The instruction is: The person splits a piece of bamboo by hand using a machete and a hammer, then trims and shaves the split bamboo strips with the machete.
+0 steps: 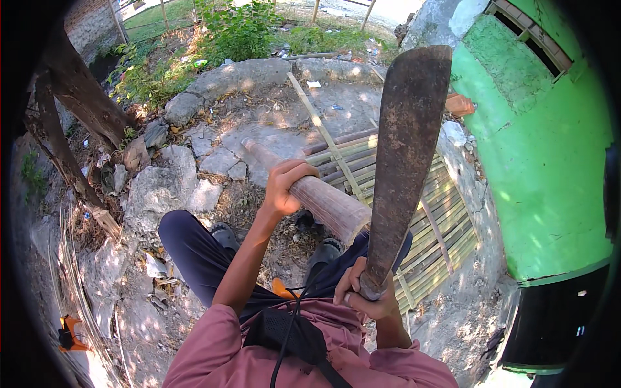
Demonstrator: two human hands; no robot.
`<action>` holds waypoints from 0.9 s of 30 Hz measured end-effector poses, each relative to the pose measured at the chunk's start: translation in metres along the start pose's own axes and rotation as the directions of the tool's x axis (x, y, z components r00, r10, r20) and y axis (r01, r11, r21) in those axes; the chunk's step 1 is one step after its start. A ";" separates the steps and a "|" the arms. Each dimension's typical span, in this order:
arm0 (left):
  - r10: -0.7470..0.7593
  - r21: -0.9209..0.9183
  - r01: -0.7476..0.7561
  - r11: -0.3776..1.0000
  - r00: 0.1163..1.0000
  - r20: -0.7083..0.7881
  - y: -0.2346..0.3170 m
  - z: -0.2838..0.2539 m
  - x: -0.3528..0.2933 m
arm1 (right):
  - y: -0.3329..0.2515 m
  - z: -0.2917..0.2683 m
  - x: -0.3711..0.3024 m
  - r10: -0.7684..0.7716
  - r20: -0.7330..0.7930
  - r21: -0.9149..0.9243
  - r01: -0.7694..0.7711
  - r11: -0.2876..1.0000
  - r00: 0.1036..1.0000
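My left hand (288, 185) is closed over the top of a thick, pale brown log (331, 205). The log slants from the far left towards me, its near end by my right knee. In my right hand (369, 291) is a machete (407, 142), gripped by the handle at the base of the blade. Its broad, dark, rust-stained blade points up and away, to the right of the log and apart from it. The handle is mostly hidden by my fingers.
A panel of bamboo slats (440, 223) lies on the ground to the right, beside a green wall (537, 168). Broken concrete and rocks (162, 184) lie left, near a tree trunk (90, 97). An orange-handled tool (74, 333) rests at lower left, by long thin strips (70, 278).
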State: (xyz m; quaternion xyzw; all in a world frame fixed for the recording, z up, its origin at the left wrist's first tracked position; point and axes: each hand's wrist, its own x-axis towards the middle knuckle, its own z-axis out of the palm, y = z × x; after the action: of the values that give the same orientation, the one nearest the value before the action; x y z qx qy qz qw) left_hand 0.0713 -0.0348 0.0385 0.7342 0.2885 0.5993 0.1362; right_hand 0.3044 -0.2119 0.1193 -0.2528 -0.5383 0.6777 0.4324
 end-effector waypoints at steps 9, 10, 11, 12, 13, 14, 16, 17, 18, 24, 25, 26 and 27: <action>-0.001 0.011 0.001 1.000 1.000 -0.019 0.002 0.003 -0.003 | 0.000 0.004 -0.001 0.025 -0.019 0.011 -0.025 1.000 1.000; -0.017 0.024 0.018 1.000 1.000 -0.017 0.003 0.003 -0.003 | 0.000 0.004 -0.001 0.025 -0.019 0.010 -0.025 1.000 1.000; -0.034 0.036 0.035 0.999 0.999 -0.014 0.003 0.004 -0.003 | 0.000 0.005 -0.002 0.022 -0.025 0.012 -0.022 1.000 0.999; -0.034 0.036 0.035 0.999 0.999 -0.014 0.003 0.004 -0.004 | 0.000 0.005 -0.002 0.019 -0.030 0.015 -0.019 1.000 0.999; -0.041 0.039 0.041 0.998 0.999 -0.011 0.003 0.004 -0.004 | 0.000 0.006 -0.002 0.019 -0.031 0.015 -0.019 1.000 0.999; -0.048 0.043 0.048 0.998 0.999 -0.008 0.003 0.004 -0.004 | -0.001 0.006 -0.001 0.017 -0.027 0.012 -0.016 1.000 1.000; -0.019 0.033 0.019 0.999 1.000 -0.010 0.003 0.003 -0.004 | -0.002 0.006 -0.001 0.014 -0.023 0.009 -0.013 1.000 1.000; 0.011 0.024 -0.010 1.000 1.000 -0.013 0.003 0.002 -0.004 | -0.001 0.006 -0.001 0.014 -0.024 0.011 -0.014 1.000 1.000; 0.011 0.024 -0.011 1.000 1.000 -0.012 0.003 0.002 -0.003 | -0.001 0.006 -0.001 0.015 -0.026 0.012 -0.014 1.000 1.000; -0.060 0.024 0.060 0.998 0.998 -0.008 0.003 0.004 -0.007 | -0.001 0.005 -0.001 0.031 -0.025 -0.004 -0.031 1.000 0.999; -0.053 0.025 0.053 0.998 0.999 -0.009 0.002 0.004 -0.007 | -0.002 0.005 -0.001 0.032 -0.025 -0.004 -0.032 0.999 0.999; -0.047 0.025 0.047 0.999 0.999 -0.010 0.001 0.004 -0.007 | -0.002 0.005 -0.001 0.036 -0.028 -0.004 -0.036 0.999 0.999; -0.048 0.026 0.048 0.999 0.999 -0.010 0.001 0.004 -0.007 | -0.003 0.005 -0.002 0.039 -0.032 -0.004 -0.039 0.999 0.999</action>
State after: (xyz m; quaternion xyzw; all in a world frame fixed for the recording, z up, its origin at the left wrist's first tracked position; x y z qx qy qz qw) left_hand 0.0746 -0.0389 0.0319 0.7259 0.3145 0.5955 0.1396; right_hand 0.3018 -0.2157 0.1230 -0.2749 -0.5279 0.6807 0.4270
